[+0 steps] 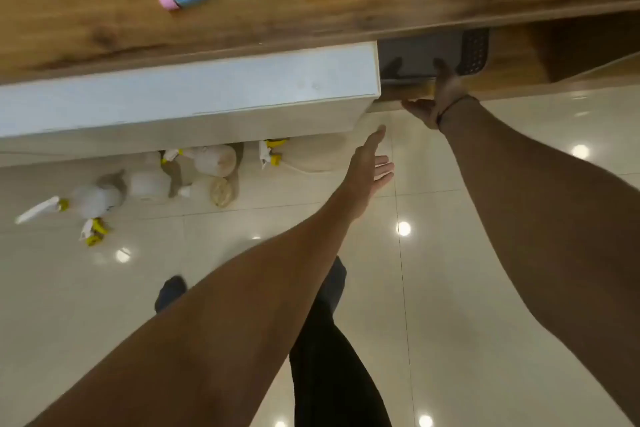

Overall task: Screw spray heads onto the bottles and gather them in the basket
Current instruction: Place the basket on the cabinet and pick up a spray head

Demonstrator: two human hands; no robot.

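Left hand open and empty above floor, right hand fingers gripping dark basket under table, spray bottles lying far left

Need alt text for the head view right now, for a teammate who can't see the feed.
Both arms reach forward over a glossy tiled floor: the right hand grips the edge of a dark basket on a shelf under the wooden tabletop, and the left hand hangs open and empty. Several spray bottles with yellow-and-white heads lie scattered on the floor beside a white cabinet.
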